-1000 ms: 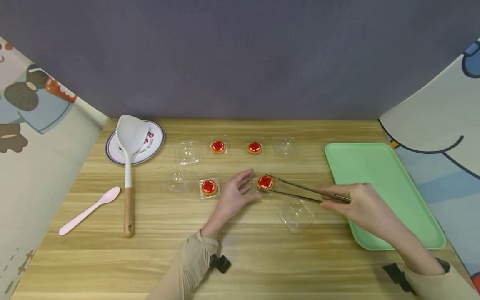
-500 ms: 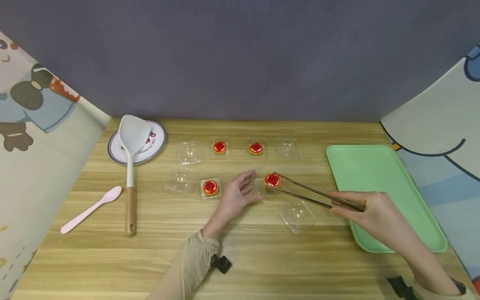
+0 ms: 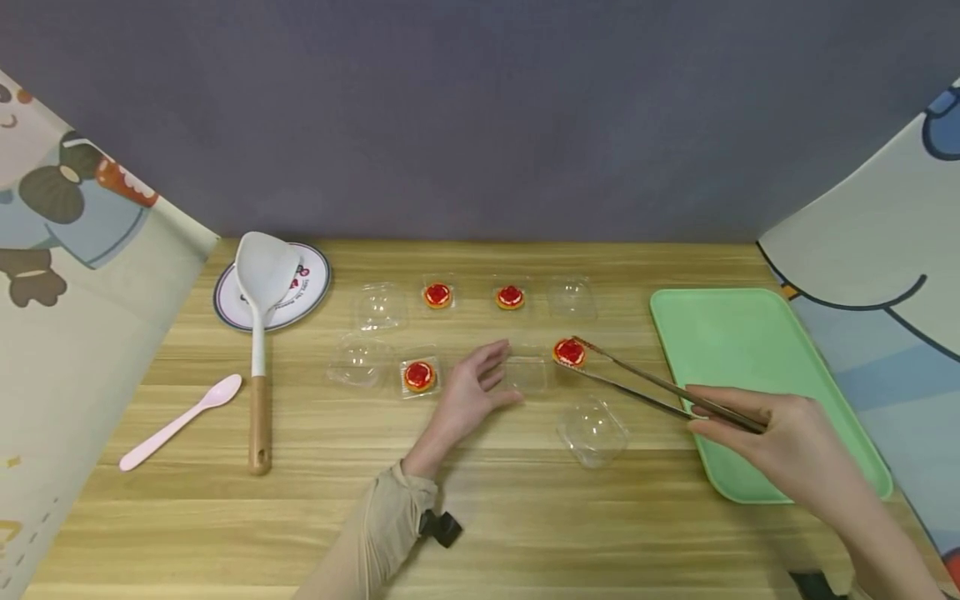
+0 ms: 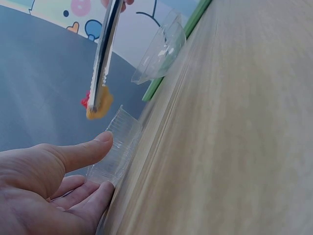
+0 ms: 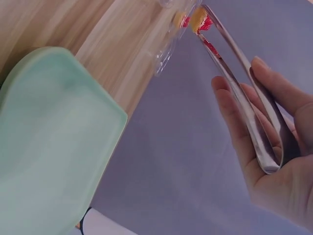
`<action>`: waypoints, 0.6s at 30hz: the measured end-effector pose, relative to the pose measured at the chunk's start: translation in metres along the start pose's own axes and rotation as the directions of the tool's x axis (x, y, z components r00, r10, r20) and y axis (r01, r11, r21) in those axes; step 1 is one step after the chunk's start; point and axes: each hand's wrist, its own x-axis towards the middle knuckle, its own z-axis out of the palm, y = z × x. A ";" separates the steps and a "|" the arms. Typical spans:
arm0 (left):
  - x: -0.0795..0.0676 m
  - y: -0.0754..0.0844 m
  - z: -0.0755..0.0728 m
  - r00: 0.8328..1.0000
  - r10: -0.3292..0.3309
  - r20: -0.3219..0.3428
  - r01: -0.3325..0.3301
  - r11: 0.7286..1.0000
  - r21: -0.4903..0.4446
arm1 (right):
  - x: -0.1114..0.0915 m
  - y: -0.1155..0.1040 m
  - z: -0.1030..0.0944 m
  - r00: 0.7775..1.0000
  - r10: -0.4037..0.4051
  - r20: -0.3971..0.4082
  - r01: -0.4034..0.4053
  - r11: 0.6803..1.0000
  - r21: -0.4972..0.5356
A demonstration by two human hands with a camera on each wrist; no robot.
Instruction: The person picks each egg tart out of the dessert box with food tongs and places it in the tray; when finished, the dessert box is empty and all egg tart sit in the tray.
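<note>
My right hand [image 3: 795, 442] grips metal tongs [image 5: 248, 115], whose tips hold a small tart [image 3: 570, 352] with a red glossy topping on a golden crust. The tart hangs above the table, right of an empty clear plastic box [image 3: 527, 375]. My left hand [image 3: 468, 396] lies along the box's left side, with loosely extended fingers and thumb touching its edge. In front of the tart rests a loose clear domed lid [image 3: 592, 432]. Another tart [image 3: 418, 376] sits in its clear tray left of my left hand.
Two more tarts, a left one [image 3: 437, 295] and a right one [image 3: 510, 297], sit in clear trays behind. Clear lids [image 3: 360, 360] lie around them. A green tray [image 3: 780, 375] stands right. At left are a plate [image 3: 311, 304], a white spatula [image 3: 258, 342] and a pink spoon [image 3: 180, 422].
The tongs have lifted the tart out of the clear box and carried it right and slightly back. My right hand has moved right; my left hand has stayed at the box.
</note>
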 end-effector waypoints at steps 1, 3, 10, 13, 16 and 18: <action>0.000 0.001 0.000 1.000 -0.004 0.000 0.004 1.000 0.002 | -0.002 0.001 -0.001 1.000 0.016 0.003 -0.016 1.000 0.008; 0.000 0.001 0.000 1.000 -0.010 -0.001 0.010 1.000 0.007 | -0.005 0.004 -0.004 0.998 0.057 0.010 -0.057 0.998 0.030; 0.000 0.000 0.001 1.000 -0.016 -0.002 0.016 1.000 0.017 | -0.018 0.017 -0.013 0.974 0.225 0.026 -0.225 0.974 0.009; 0.000 0.000 0.001 1.000 -0.012 -0.001 0.012 1.000 0.019 | -0.025 0.022 -0.016 0.966 0.260 0.003 -0.259 0.965 -0.048; 0.000 -0.001 0.000 1.000 -0.004 -0.003 0.004 1.000 0.013 | -0.029 0.031 -0.019 0.955 0.295 -0.004 -0.294 0.951 -0.091; 0.000 -0.001 0.000 1.000 0.000 -0.004 0.001 1.000 0.010 | -0.032 0.034 -0.020 0.940 0.340 0.009 -0.337 0.935 -0.105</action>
